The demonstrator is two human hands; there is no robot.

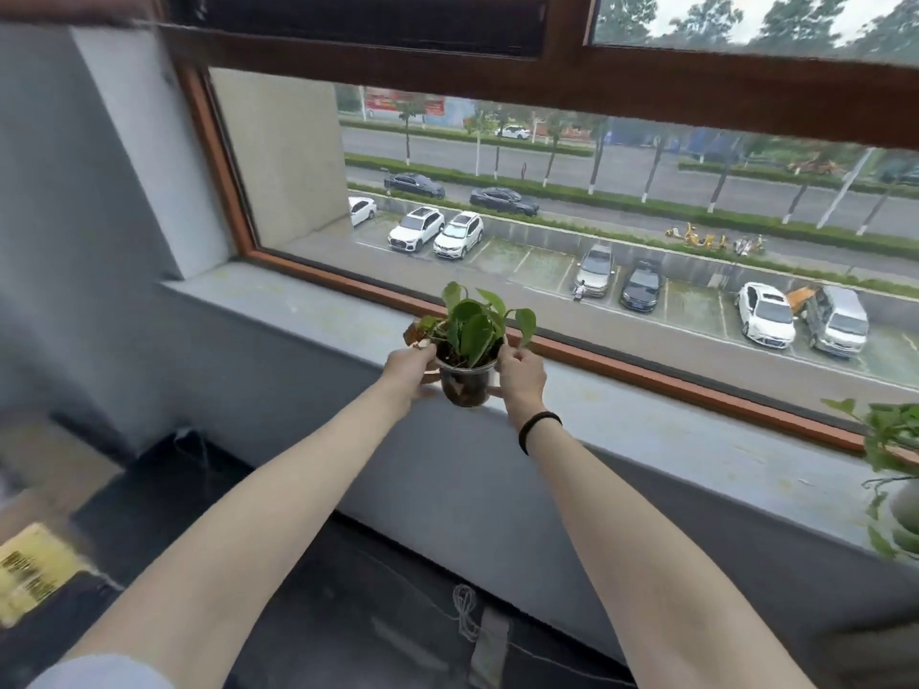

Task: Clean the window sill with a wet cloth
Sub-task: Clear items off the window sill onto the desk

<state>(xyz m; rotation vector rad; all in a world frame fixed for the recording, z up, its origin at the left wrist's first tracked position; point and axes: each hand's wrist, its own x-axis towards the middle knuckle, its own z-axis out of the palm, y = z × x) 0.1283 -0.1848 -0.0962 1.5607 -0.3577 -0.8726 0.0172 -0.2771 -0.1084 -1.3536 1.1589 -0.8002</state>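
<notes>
L grip (410,371) + R grip (519,377) both clasp plant cup (465,387), at sill (646,427) front edge.

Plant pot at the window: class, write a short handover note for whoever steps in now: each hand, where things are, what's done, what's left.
Left hand and right hand grip the clear plant pot from either side, at the front edge of the window sill; lifted or resting, unclear.
A second plant sits at the sill's far right end.
No cloth in view.
Done: no wiping that I can see.
Left: move both plants off, fetch the wet cloth, wipe the sill.
</notes>
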